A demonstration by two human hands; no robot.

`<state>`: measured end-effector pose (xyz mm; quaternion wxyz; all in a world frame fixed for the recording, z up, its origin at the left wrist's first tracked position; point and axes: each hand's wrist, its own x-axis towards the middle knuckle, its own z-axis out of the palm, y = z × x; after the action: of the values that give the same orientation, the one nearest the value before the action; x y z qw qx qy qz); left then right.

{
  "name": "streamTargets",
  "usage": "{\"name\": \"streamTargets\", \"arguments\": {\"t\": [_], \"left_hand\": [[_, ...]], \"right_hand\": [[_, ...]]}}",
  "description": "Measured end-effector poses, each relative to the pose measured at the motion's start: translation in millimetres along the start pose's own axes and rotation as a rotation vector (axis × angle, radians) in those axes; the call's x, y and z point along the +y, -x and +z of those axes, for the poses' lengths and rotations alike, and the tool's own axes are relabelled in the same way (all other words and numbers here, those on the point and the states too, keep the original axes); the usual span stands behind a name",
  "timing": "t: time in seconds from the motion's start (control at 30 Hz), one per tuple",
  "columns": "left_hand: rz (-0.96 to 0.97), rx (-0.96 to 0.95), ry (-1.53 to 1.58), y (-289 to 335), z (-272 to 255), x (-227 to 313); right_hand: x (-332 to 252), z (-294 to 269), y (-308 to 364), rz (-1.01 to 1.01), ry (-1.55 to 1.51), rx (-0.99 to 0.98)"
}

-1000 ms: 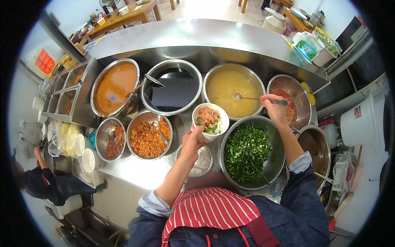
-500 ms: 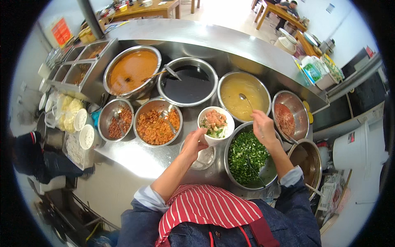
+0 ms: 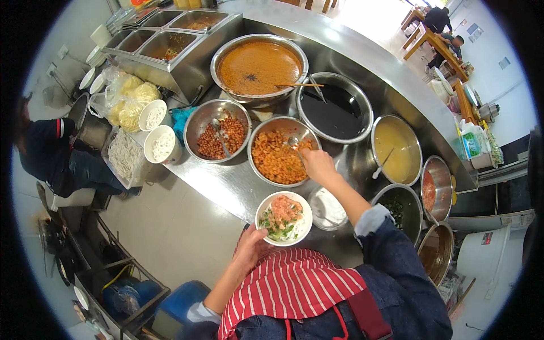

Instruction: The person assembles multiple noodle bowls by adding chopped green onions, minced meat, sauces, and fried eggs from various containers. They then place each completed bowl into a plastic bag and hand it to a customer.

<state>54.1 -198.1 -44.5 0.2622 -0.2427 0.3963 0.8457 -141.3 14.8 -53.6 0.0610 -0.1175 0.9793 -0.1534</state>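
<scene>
My left hand (image 3: 249,247) is closed on the side of a white bowl (image 3: 306,226), held close to the striped apron. Pink minced food (image 3: 286,207), chopped greens and white noodles lie in it. Farther off, my right hand (image 3: 318,166) reaches over the rim of a steel bowl (image 3: 256,165) of orange diced food (image 3: 274,158). Its fingers pinch the handle of a metal spoon (image 3: 293,143) whose head lies in that food. Beside the white bowl stands a small container of white powder (image 3: 330,207) with a utensil in it.
Around stand steel basins of peanuts (image 3: 228,131), orange sauce (image 3: 258,65), dark liquid (image 3: 331,110), yellowish broth (image 3: 396,144) and greens (image 3: 392,207). Two noodle bowls (image 3: 161,145) stand on the left, near another person (image 3: 48,153). A raised steel ledge (image 3: 362,62) borders the far side.
The view has swung left. My left hand has drawn the white bowl closer to my body. My right hand has left the broth basin's spoon and gripped the one in the orange diced food.
</scene>
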Motion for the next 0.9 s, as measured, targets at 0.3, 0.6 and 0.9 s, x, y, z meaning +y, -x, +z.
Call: {"name": "streamTargets", "arguments": {"t": [0.3, 0.6, 0.9], "left_hand": [[0.080, 0.068, -0.111, -1, -49, 77], [-0.013, -0.022, -0.185, -24, -48, 150], [-0.106, 0.012, -0.175, -74, -29, 164]], "right_hand": [[-6, 17, -37, 0.197, 0.067, 0.161], [-25, -21, -7, 0.446, -0.538, 0.120], [-75, -73, 32, 0.271, -0.234, 0.309]]}}
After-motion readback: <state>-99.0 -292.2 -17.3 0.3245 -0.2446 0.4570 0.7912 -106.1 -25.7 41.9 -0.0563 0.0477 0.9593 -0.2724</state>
